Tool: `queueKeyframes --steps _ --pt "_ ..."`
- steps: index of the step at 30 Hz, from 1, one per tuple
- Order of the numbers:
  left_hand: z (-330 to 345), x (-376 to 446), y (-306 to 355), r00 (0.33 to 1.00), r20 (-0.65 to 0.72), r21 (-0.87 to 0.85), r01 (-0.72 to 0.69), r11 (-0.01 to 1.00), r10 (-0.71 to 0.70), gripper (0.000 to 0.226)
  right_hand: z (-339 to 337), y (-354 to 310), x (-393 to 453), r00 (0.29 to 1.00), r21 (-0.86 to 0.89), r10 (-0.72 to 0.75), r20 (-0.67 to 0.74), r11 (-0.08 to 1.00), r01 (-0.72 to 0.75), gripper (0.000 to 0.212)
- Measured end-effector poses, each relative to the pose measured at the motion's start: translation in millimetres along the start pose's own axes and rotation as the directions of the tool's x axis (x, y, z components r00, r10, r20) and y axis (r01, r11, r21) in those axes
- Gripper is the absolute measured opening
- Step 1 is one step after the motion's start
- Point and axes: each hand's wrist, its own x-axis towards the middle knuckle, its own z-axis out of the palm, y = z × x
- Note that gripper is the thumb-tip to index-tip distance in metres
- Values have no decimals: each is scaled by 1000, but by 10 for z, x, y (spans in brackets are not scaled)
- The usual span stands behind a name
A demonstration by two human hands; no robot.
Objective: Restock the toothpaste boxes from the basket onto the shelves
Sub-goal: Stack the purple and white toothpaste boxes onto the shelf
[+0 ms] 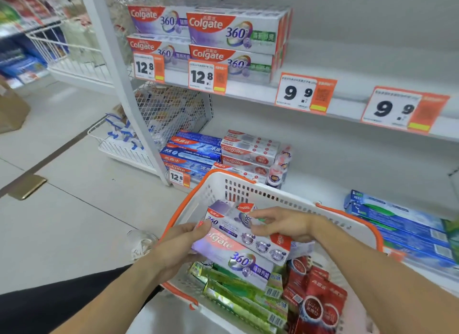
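Hands [188, 239] gripping purple toothpaste boxes [238, 254], white basket [285, 197]

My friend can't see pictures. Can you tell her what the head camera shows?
Two bare hands, left hand and right hand, lift purple-and-white Colgate toothpaste boxes from a white plastic basket with orange handles. Matching boxes sit on the white metal shelf above.

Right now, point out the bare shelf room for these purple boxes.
Upper shelf: bare from the Colgate 360 stacks rightward, above both 9.9 tags. Lower shelf: free between the red-white boxes and blue-green boxes. The basket is crowded.
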Motion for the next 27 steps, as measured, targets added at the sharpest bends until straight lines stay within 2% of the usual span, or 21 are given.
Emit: queueKeyframes --steps 2,4,6,9,13,16,19,22,25,27 --pt "61 -17 37 1000 28 31 -7 999 6 45 -135 32 -145 994 172 -15 104 985 -3 63" --pt "126 -22 81 999 33 62 -32 998 30 46 -278 45 -288 987 211 -67 145 977 35 64" --pt "177 -4 122 998 9 86 -60 994 60 46 -406 38 -395 994 112 -89 56 990 83 71" --pt "225 37 173 996 -16 111 -82 990 85 47 -525 8 -516 985 25 -90 -150 995 95 74" --pt "300 71 153 998 49 84 -44 996 40 53 -444 52 -574 932 -114 -155 -326 986 124 69" --pt "400 88 123 994 111 30 -11 999 7 50 -219 106 -509 883 -275 -278 -379 945 179 64" --pt "469 89 116 993 120 -34 0 999 4 44 -15 129 -506 892 -299 -306 -332 931 209 68" --pt "470 82 100 991 131 -39 11 999 -6 45 53 186 -534 959 -156 -187 -213 975 155 60" --pt "449 61 98 987 161 -10 22 1000 -20 43 32 239 -552 995 176 -28 -92 983 44 34" --pt "431 53 94 983 182 -11 18 1000 -16 42 5 264 -546 997 218 13 -78 976 4 41"
